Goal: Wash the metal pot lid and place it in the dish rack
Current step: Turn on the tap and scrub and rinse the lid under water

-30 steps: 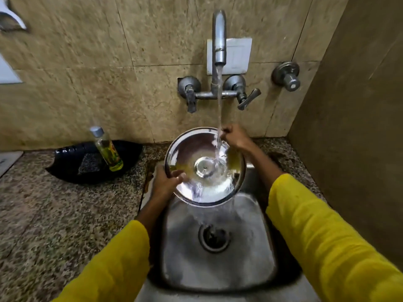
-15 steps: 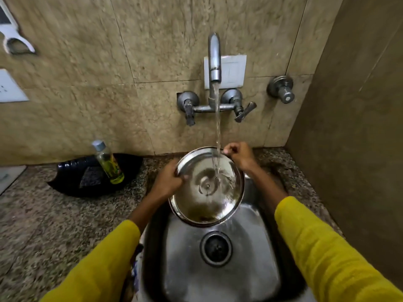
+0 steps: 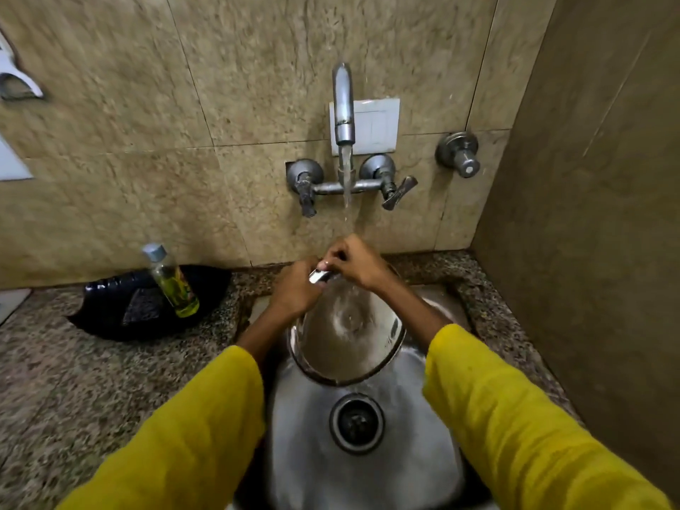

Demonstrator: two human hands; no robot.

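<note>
The round metal pot lid (image 3: 347, 334) is held over the steel sink (image 3: 364, 458), tilted with its far edge raised. Both hands grip that far edge close together: my left hand (image 3: 296, 288) on the left, my right hand (image 3: 355, 265) just right of it. Water runs from the wall tap (image 3: 344, 104) past my right hand onto the lid's surface. The lid's far rim is hidden by my fingers. No dish rack is in view.
A small clear bottle with yellow-green liquid (image 3: 171, 281) stands on a black plastic sheet (image 3: 121, 307) on the granite counter (image 3: 73, 380) to the left. The sink drain (image 3: 356, 423) lies below the lid. A tiled side wall (image 3: 596, 215) closes the right.
My hands have come together at the lid's far edge, where before they held opposite sides. The lid has tipped more upright under the stream. The camera has tilted downward.
</note>
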